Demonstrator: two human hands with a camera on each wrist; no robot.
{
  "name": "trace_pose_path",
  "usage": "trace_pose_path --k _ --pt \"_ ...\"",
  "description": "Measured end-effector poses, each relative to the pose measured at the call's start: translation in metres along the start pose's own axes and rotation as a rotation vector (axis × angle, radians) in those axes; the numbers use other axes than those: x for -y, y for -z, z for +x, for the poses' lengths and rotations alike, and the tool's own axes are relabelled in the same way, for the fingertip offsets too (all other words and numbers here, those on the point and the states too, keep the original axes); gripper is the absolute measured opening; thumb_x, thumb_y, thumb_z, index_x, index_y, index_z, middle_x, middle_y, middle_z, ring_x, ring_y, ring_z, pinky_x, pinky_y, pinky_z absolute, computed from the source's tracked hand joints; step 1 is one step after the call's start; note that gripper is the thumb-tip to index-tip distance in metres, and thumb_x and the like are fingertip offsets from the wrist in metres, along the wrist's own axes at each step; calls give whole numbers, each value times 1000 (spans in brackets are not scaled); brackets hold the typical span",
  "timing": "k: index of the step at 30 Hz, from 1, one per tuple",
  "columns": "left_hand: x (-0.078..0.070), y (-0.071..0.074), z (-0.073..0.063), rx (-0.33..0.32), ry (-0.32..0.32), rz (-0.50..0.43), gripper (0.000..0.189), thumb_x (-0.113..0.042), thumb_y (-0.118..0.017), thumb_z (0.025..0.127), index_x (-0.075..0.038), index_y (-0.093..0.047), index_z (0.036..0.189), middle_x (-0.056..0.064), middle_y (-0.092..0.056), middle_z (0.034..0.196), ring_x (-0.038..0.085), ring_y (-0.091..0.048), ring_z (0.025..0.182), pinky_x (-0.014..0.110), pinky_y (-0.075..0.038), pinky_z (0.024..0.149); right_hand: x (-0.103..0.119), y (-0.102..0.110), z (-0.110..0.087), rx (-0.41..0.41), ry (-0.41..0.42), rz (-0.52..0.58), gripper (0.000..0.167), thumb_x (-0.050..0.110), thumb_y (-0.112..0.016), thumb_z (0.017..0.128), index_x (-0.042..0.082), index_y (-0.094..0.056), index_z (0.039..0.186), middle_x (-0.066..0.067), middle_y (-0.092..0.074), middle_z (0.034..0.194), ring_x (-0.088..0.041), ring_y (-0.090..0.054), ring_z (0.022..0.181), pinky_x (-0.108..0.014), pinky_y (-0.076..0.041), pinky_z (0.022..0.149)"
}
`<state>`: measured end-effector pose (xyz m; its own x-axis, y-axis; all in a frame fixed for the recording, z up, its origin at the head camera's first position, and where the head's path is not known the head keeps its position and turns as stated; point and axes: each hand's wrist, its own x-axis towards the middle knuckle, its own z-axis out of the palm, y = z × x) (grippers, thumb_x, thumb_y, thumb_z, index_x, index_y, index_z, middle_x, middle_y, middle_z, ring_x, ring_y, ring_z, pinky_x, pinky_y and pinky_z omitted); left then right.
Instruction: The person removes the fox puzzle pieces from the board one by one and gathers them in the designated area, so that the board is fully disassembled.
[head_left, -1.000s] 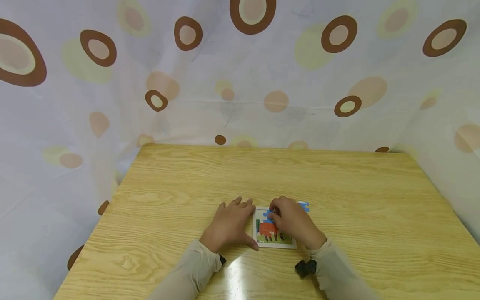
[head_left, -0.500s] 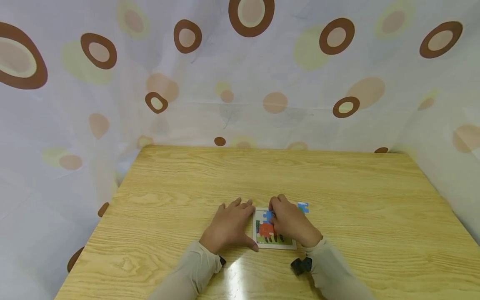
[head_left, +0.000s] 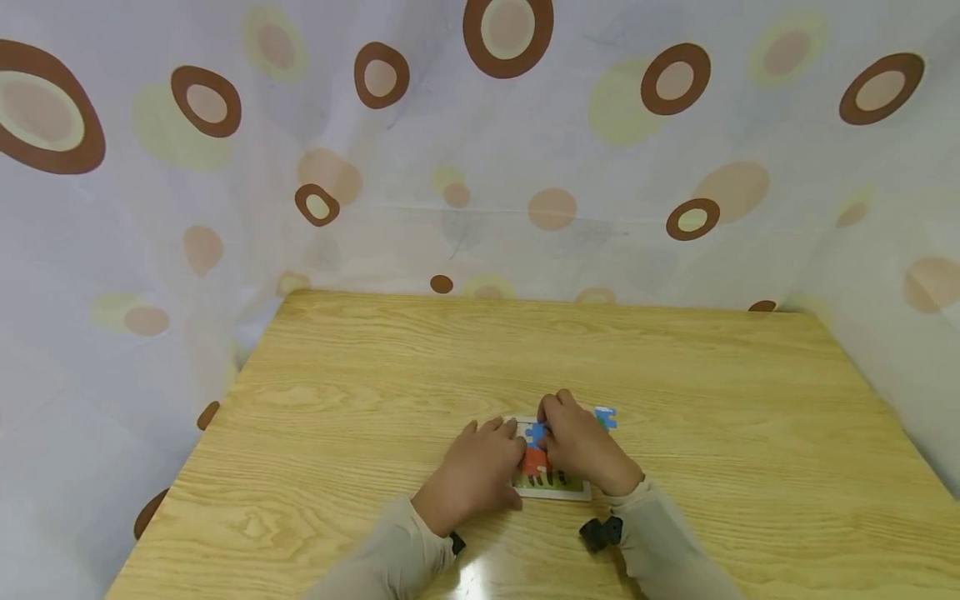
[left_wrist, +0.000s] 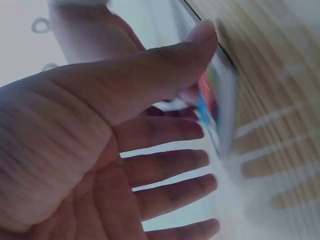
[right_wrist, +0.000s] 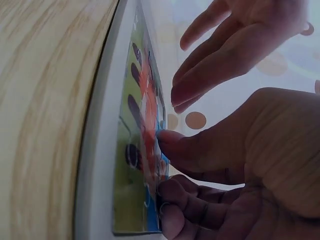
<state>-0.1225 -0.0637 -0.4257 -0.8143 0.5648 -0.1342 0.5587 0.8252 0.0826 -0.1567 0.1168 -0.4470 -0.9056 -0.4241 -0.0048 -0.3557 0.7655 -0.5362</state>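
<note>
So there's a little framed puzzle (head_left: 555,495) lying flat just below and right of center in the head view, on a wood-grain table (head_left: 390,358). It shows a red animal (head_left: 536,462) with dark legs on green ground, with blue bits above it. The left hand (head_left: 472,475) is over the puzzle's left side, fingers pretty much straight, thumb down by the lower left corner of the frame. Can't tell whether it's actually touching anything, and the left wrist view is kinda blurry there. The right hand (head_left: 585,450) comes in over the upper right part of the puzzle with its fingers curled. In the right wrist view its thumb and fingertips are right on the puzzle's face, but I honestly can't tell if they're pinching a piece. One loose blue piece (head_left: 606,417) sits on the table just past the right hand, toward the upper right. Both arms have beige sleeves, and there's a chunky black gadget (head_left: 597,534) by the right wrist. Behind it all hangs a pale backdrop (head_left: 450,125) with brown rings.
</note>
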Motion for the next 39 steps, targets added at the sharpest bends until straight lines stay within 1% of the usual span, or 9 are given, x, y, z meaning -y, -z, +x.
trace_pose_path --k 6,9,11,14,21,26,31,36,39 --pt "-15 4 -8 -12 -55 -18 41 -52 -79 88 -19 -77 112 13 -67 135 27 -64 123 43 -54 100 0 1 -1 -17 4 14 21 -10 -67 89 3 -55 100 -9 -47 94 -20 -49 66 -33 -43 56" --pt "-18 3 -9 -46 -61 8 27 -39 -74 96 -18 -78 113 15 -69 130 27 -67 119 40 -56 95 0 2 -1 -22 13 15 22 -10 -68 88 3 -55 100 -10 -48 94 -21 -51 68 -34 -45 58" --pt "-18 1 -9 -68 -63 39 22 -29 -71 97 -18 -78 114 14 -71 128 26 -68 117 40 -57 93 -1 2 -1 -24 21 22 23 -10 -69 87 3 -54 100 -10 -49 95 -21 -51 70 -35 -46 59" --pt "-20 -1 -9 -78 -59 76 23 -22 -68 96 -18 -78 117 12 -71 128 25 -69 117 40 -58 90 -3 2 0 -27 33 38 23 -10 -68 87 3 -54 100 -10 -50 95 -21 -51 73 -35 -46 62" --pt "-26 -5 -6 -15 1 56 31 -26 -67 97 -15 -77 123 16 -66 135 27 -64 126 41 -63 72 -11 0 5 -26 32 121 22 -9 -66 88 3 -56 104 -9 -53 97 -22 -51 83 -39 -48 73" --pt "-33 -8 -4 25 0 84 37 -33 -63 100 -13 -74 129 19 -62 140 31 -58 132 41 -62 76 -16 3 5 -6 25 148 14 -3 -69 92 4 -63 102 -8 -56 98 -23 -55 87 -46 -52 81" --pt "-34 -8 -4 21 -10 118 39 -35 -63 101 -13 -73 131 19 -62 140 32 -58 132 41 -62 81 -21 7 6 30 75 192 11 -3 -67 94 7 -66 94 -4 -64 93 -16 -56 76 -37 -51 71" --pt "-33 -8 -4 17 -4 89 38 -32 -63 99 -10 -74 128 20 -63 139 33 -59 132 43 -62 81 -24 10 5 61 103 302 13 -7 -59 98 2 -68 99 -6 -66 86 -13 -58 58 -29 -51 57" --pt "-33 -7 -5 17 8 79 38 -31 -64 99 -10 -73 129 19 -63 139 32 -59 131 42 -60 84 -29 12 6 41 111 319 11 -5 -61 99 3 -69 102 -5 -65 86 -12 -58 60 -28 -51 58"
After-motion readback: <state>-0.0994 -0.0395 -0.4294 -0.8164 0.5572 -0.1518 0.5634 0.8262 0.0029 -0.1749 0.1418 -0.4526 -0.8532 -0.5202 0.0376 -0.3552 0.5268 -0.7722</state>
